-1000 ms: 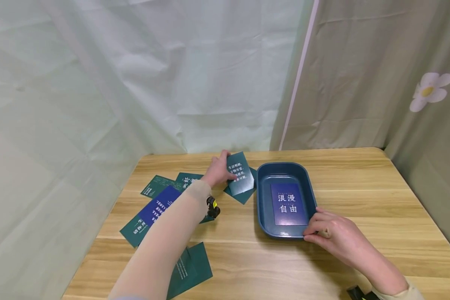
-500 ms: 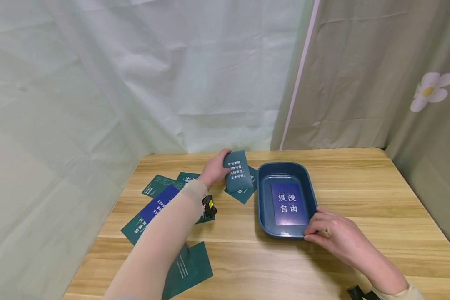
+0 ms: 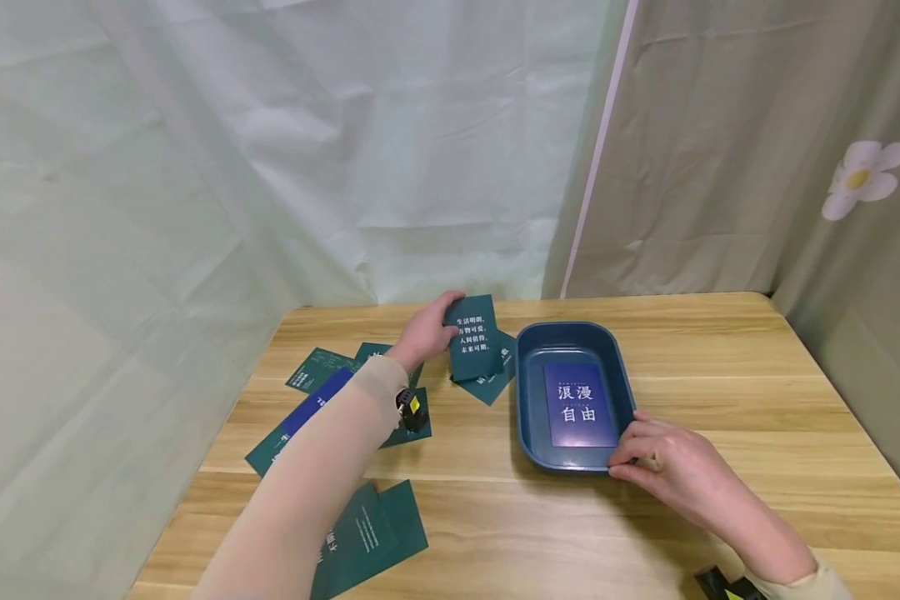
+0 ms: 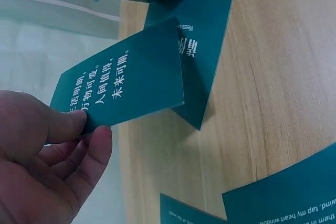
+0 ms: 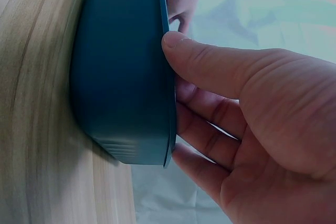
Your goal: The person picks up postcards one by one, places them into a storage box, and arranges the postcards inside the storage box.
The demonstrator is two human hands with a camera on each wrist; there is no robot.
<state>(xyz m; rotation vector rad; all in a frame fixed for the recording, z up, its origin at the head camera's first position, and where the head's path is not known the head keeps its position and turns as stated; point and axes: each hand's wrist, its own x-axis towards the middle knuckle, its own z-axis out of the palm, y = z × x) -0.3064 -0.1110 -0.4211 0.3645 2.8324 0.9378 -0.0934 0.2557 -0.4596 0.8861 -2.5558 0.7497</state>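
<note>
Over the last second the left hand point(image 3: 426, 332) had drawn slightly leftward, and the green card point(image 3: 474, 354) in it had turned straighter and lost its bright glare, its white lettering now easier to read. More of the lower green card point(image 3: 487, 388) showed beneath it. The left hand pinched the upper card by its left side, thumb on the printed face and fingers below; the wrist view showed that card tilted and raised, partly over the lower one.

The right hand point(image 3: 671, 462) had stayed put, gripping the rim of the blue tray point(image 3: 576, 343) at its near right corner, and the purple card point(image 3: 579, 429) lay flat inside as before.

In the head view the held card's far end overlapped the back edge of the surface point(image 3: 720, 367), against the curtain point(image 3: 450, 150). The lower card sat just beside the tray's left wall, leaving little room there. Wood showed widely between the tray and the right edge.
</note>
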